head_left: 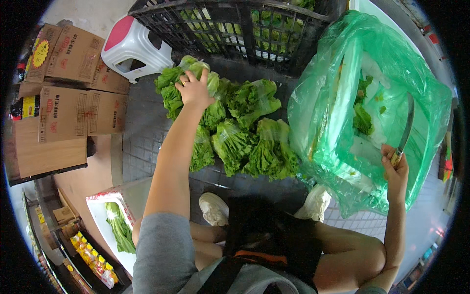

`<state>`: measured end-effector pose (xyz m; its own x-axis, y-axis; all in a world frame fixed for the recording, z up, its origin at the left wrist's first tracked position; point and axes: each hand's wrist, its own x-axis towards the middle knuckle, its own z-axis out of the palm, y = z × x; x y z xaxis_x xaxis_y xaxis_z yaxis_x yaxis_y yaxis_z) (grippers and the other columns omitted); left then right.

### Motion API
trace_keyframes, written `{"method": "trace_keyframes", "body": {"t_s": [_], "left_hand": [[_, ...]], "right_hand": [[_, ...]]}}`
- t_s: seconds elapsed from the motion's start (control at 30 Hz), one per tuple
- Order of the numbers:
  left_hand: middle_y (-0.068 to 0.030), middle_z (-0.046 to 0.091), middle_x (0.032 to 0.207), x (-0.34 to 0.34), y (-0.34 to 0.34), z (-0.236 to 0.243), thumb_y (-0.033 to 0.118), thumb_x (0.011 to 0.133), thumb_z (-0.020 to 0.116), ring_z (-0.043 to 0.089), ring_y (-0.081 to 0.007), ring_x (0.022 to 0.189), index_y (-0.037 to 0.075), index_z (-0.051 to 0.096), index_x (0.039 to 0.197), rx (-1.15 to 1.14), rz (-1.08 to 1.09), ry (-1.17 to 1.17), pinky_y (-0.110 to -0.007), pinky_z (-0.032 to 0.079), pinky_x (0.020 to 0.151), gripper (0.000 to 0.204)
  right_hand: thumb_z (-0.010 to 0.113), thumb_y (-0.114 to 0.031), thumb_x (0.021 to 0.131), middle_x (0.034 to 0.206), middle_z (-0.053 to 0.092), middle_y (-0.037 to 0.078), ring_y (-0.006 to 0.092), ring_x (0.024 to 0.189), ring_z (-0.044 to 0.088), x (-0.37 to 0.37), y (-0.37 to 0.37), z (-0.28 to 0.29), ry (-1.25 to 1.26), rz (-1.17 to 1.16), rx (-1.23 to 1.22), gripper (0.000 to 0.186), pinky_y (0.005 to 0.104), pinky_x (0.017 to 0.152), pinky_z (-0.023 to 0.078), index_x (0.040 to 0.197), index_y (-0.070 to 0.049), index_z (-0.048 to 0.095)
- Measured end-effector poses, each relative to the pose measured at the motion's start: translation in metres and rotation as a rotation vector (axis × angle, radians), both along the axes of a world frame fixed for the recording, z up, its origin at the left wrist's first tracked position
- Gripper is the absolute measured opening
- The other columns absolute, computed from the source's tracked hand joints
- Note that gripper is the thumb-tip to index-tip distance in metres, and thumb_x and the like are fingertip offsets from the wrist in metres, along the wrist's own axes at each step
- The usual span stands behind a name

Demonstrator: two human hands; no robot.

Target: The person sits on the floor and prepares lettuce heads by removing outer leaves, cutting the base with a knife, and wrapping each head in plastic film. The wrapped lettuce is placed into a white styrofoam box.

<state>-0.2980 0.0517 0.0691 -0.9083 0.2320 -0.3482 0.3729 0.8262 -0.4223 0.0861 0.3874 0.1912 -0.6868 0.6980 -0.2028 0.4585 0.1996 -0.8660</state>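
My left hand reaches forward with fingers spread over a bagged lettuce bunch at the back of a group of several leafy green bunches in clear wrappers on the dark tiled floor. My right hand holds a curved knife by its handle, blade upward, over a large green plastic bag. The bag lines an open container; some loose leaves and white pieces lie inside it.
A black slatted crate of greens stands at the back, beside a white stool. Cardboard boxes are stacked at left. A white foam box with greens and shelves of packets are at lower left; my feet are below the bunches.
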Motion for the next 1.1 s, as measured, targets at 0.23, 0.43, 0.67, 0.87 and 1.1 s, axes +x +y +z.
{"method": "trace_keyframes", "body": {"t_s": [0.23, 0.43, 0.67, 0.87, 1.1], "left_hand": [[-0.0231, 0.037, 0.127, 0.01, -0.07, 0.035, 0.037, 0.057, 0.075, 0.041, -0.039, 0.116, 0.011, 0.033, 0.126, 0.598, -0.136, 0.2, -0.047, 0.039, 0.093, 0.086], [-0.018, 0.044, 0.122, 0.087, -0.063, 0.147, 0.026, 0.054, 0.08, 0.046, -0.0293, 0.113, 0.003, 0.026, 0.13, 1.37, -0.379, -0.359, -0.039, 0.037, 0.097, 0.095], [-0.0165, 0.042, 0.124, 0.199, -0.003, 0.191, 0.019, 0.057, 0.078, 0.042, -0.0247, 0.118, 0.0, 0.025, 0.131, 1.553, -0.354, -0.935, -0.037, 0.032, 0.1, 0.093], [-0.0152, 0.044, 0.123, 0.235, 0.035, 0.174, 0.023, 0.061, 0.078, 0.044, -0.022, 0.115, -0.001, 0.027, 0.13, 1.399, -0.357, -1.015, -0.035, 0.034, 0.098, 0.089], [-0.0139, 0.042, 0.125, 0.241, 0.047, 0.162, 0.02, 0.061, 0.077, 0.041, -0.0218, 0.118, 0.0, 0.023, 0.132, 1.412, -0.247, -1.083, -0.036, 0.032, 0.1, 0.091]], "right_hand": [[0.058, 0.002, 0.079, 0.094, 0.057, 0.004, 0.0098, 0.082, 0.051, 0.004, -0.012, 0.012, 0.075, 0.033, 0.058, 0.013, 0.0237, 0.071, 0.041, 0.091, -0.002, 0.052], [0.065, -0.008, 0.076, 0.071, 0.056, 0.006, 0.0121, 0.063, 0.049, 0.001, -0.037, 0.04, 0.016, 0.199, 0.236, 0.017, 0.0286, 0.059, 0.043, 0.084, -0.004, 0.051], [0.067, -0.02, 0.076, 0.069, 0.055, 0.015, 0.0341, 0.062, 0.056, 0.006, -0.064, 0.069, 0.269, 0.615, 0.588, 0.026, 0.0404, 0.053, 0.043, 0.087, -0.004, 0.049], [0.065, -0.026, 0.077, 0.067, 0.056, 0.014, 0.0328, 0.061, 0.057, 0.032, -0.054, 0.059, 0.102, 0.633, 0.771, 0.028, 0.0417, 0.053, 0.045, 0.086, -0.005, 0.049], [0.063, -0.029, 0.078, 0.063, 0.056, 0.013, 0.0328, 0.059, 0.058, 0.029, -0.051, 0.034, 0.041, 0.66, 0.781, 0.029, 0.0424, 0.053, 0.046, 0.083, -0.005, 0.048]]}}
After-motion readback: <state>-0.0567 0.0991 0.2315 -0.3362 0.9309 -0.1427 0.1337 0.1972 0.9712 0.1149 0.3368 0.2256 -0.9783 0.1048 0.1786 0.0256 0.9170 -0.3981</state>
